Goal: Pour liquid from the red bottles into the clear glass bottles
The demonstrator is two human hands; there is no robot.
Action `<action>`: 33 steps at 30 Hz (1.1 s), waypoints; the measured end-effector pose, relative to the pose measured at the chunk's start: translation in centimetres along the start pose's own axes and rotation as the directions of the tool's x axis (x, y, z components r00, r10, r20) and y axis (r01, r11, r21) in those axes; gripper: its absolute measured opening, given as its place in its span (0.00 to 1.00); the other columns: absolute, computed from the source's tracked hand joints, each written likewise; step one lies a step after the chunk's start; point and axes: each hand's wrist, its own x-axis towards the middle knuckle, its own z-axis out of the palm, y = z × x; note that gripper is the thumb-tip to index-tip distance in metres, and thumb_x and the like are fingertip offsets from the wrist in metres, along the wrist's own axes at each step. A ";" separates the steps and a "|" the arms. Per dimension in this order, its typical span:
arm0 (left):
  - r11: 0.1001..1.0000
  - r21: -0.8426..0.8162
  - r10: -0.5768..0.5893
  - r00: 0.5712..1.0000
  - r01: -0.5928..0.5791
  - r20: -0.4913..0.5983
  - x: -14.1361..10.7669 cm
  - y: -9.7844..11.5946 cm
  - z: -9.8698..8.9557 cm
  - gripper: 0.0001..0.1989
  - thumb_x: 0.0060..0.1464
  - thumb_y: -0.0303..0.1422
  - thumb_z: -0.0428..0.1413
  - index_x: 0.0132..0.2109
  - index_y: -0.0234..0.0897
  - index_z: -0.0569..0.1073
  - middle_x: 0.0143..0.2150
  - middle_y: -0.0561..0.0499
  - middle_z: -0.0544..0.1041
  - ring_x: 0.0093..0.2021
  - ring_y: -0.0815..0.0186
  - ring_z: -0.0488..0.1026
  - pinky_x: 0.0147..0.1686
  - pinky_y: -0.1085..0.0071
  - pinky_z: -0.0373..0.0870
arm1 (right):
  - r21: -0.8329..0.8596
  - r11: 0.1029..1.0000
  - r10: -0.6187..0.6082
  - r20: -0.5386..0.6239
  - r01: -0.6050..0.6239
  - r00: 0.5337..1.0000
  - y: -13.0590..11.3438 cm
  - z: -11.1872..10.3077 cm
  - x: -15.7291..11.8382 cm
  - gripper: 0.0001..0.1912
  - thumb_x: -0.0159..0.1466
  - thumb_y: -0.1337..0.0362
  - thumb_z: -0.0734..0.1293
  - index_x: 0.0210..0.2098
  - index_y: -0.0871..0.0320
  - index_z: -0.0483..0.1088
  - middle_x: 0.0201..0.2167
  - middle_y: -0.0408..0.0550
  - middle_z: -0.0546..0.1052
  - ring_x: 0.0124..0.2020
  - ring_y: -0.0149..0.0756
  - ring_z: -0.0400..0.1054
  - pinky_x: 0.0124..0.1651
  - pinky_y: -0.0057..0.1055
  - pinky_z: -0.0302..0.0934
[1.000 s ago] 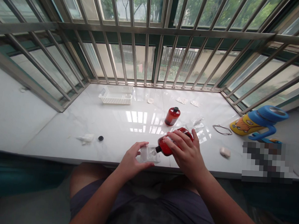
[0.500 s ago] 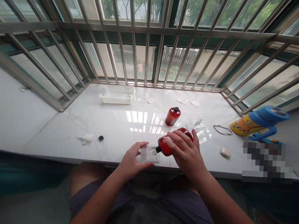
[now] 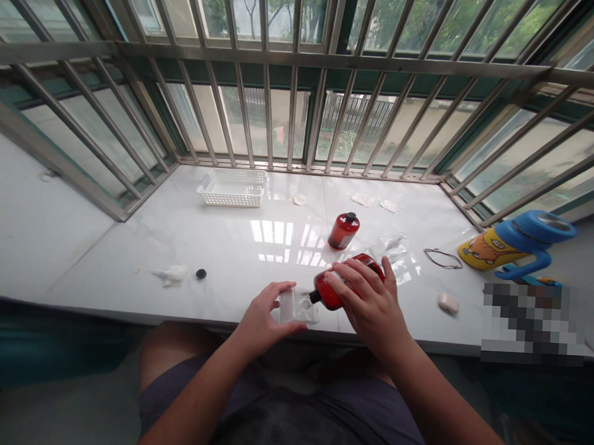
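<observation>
My right hand is wrapped round a red bottle, which tilts down to the left. The bottle's black neck points into a clear plastic container, and clear liquid seems to be at its mouth. With thumb and fingers on opposite sides, my left hand grips that container near the counter's front edge. A second red bottle with a black top stands upright just behind. Off to the left lies a small black cap.
A white perforated basket sits at the back left, near the metal window bars. Crumpled white plastic lies on the left. To the right are a cord loop, a pale lump and a blue-and-yellow water bottle.
Almost nothing differs. Both hands, the tilted bottle and the clear container keep their places; only the camera view shifts very slightly.
</observation>
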 end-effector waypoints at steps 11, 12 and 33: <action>1.000 0.007 0.002 1.000 -0.002 0.005 0.0 -0.5 0.0 0.37 0.47 0.40 0.76 0.63 0.50 0.74 0.64 0.46 0.76 0.65 0.50 0.74 0.58 0.55 0.79 | 0.007 1.000 0.004 -0.012 -0.004 1.000 0.0 0.3 -0.1 0.21 0.74 0.72 0.67 0.62 0.48 0.74 0.62 0.46 0.80 0.67 0.47 0.69 0.80 0.65 0.32; 1.000 0.010 0.001 1.000 -0.001 0.006 -0.1 -0.5 0.0 0.37 0.47 0.40 0.76 0.63 0.50 0.74 0.64 0.47 0.76 0.65 0.50 0.74 0.58 0.55 0.79 | 0.008 1.000 0.005 -0.015 -0.005 1.000 0.0 0.3 -0.1 0.21 0.74 0.72 0.67 0.62 0.49 0.74 0.62 0.46 0.80 0.67 0.47 0.69 0.80 0.65 0.33; 0.999 0.040 0.004 1.000 -0.004 0.001 -0.1 -0.8 0.0 0.37 0.48 0.41 0.76 0.64 0.50 0.74 0.64 0.47 0.76 0.65 0.50 0.74 0.57 0.55 0.79 | -0.024 1.000 -0.001 -0.024 0.001 1.000 0.1 0.1 0.1 0.20 0.74 0.73 0.66 0.62 0.48 0.74 0.62 0.46 0.80 0.67 0.47 0.69 0.80 0.66 0.31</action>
